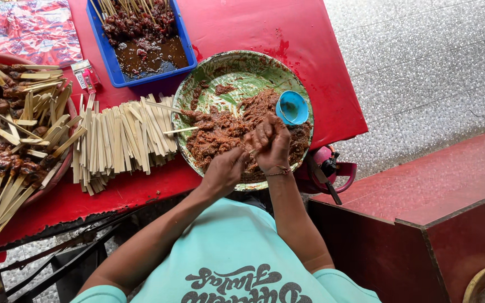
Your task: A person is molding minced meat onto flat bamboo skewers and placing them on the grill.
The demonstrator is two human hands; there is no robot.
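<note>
- Looking down, I see my right hand (269, 141) and my left hand (224, 170) over a big round green bowl (237, 70) on the red table (310, 33).
- My right hand is curled tight around a lump of the brown minced meat (220, 132). Its fingers are pressed together, squeezing it.
- My left hand is just beside it and a little nearer to me. Its fingers are bent in toward the same lump. I cannot tell if it pinches a stick, because the right hand hides that part.
- The meat fills the near half of the bowl, right under both hands and off to their left.
- 1 loose flat stick (181, 130) lies on the meat to the left of my hands. Its long way runs left to right, with 1 end toward my hands. My left hand is the nearer one to it.
- A small blue cup (292, 106) sits in the bowl, just past my right hand.
- A big pile of bare bamboo sticks (122, 137) lies on the table left of the bowl.
- Far left is a tray of finished skewers (12, 140). A blue tub of meat in sauce (141, 39) stands at the far edge.
</note>
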